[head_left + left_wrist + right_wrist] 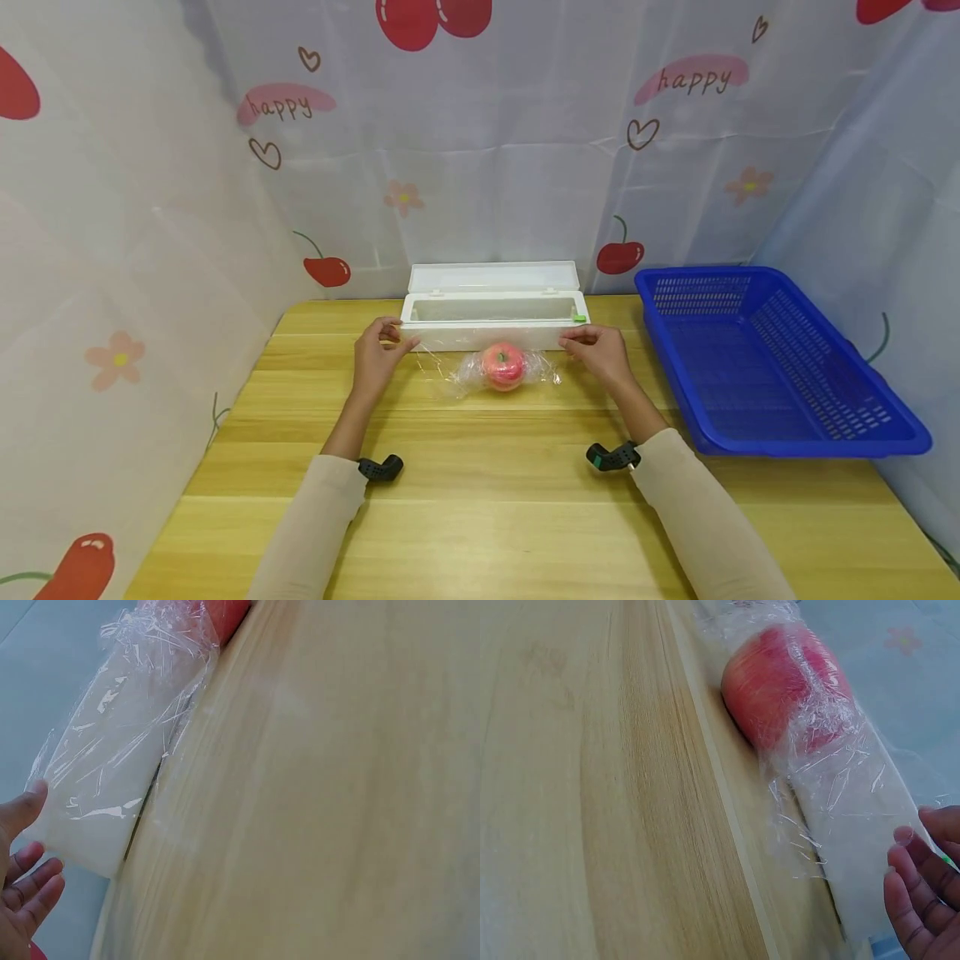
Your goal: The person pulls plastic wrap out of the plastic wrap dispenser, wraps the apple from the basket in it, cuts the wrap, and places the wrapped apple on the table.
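Note:
A red apple (503,367) wrapped in clear plastic film (468,372) lies on the table in front of a long white box (480,337). The film spreads out crumpled on both sides of the apple. My left hand (378,354) is at the box's left end, thumb at the film's edge and the other fingers loosely bent and apart in the left wrist view. At the box's right end is my right hand (596,350), its thumb and fingers loosely bent with a gap between them in the right wrist view. The box's lid (495,276) stands raised behind it.
A blue plastic basket (678,400) stands at the right of the wooden table (480,533). A small green piece (580,318) sits on the box's right rim. Printed curtains (480,167) enclose the back and sides.

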